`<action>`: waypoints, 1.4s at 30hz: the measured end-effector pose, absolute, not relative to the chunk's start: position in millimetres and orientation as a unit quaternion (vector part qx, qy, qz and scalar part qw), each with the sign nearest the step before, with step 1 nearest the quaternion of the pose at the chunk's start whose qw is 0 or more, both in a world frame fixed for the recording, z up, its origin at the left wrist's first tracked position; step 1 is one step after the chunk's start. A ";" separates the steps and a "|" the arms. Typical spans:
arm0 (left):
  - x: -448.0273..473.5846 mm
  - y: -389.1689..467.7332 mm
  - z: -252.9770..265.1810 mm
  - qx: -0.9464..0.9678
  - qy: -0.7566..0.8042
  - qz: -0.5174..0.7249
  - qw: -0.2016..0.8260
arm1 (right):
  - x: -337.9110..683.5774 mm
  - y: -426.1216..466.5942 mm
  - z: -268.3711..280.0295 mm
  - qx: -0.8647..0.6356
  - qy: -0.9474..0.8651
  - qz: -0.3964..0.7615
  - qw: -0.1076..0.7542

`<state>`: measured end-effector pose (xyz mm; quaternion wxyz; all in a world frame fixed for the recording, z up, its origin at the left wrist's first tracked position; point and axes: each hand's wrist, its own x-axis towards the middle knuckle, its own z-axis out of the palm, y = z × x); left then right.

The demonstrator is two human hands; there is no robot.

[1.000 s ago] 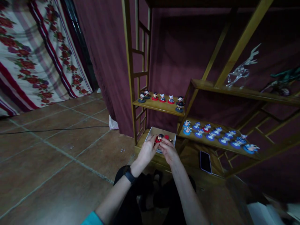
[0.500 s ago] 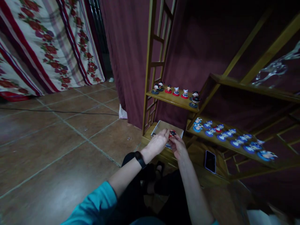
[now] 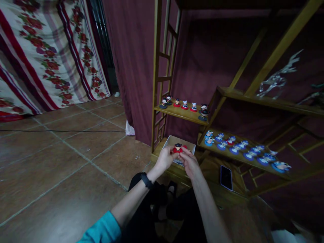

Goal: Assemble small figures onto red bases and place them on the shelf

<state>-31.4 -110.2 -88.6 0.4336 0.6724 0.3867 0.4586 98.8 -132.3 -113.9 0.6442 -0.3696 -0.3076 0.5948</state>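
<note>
Left hand (image 3: 165, 158) and right hand (image 3: 190, 163) are both pinching that lil red figurine (image 3: 178, 149), fingers nearly closed, over the open box (image 3: 173, 140), probably steadying it from both sides and letting any slip land inside.

Homelike room: curtain (image 3: 130, 67), display shelf (image 3: 182, 114)

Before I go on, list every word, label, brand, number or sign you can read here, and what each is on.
None can be read.
Phone: dark screen, no legible text.
Wristband: dark, nothing legible.
Held red figurine: too small to show any lettering.
Open box: its near side is partly hidden and too blurred to tell whether anything is printed.
Shelf figurines: any markings are too small.
</note>
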 end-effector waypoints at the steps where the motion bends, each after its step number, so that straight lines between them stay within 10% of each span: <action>1: -32.3 -108.4 -88.2 0.634 0.384 0.463 0.486 | 97.8 -132.4 -112.4 -0.365 -0.306 0.599 0.644; 10: -44.9 -111.9 -74.0 0.354 0.326 0.488 0.728 | 89.8 -131.6 -100.6 -0.342 -0.330 0.611 0.634; 42: -49.1 -91.7 -84.3 0.285 0.351 0.487 0.747 | 82.1 -114.8 -97.7 -0.404 -0.384 0.564 0.609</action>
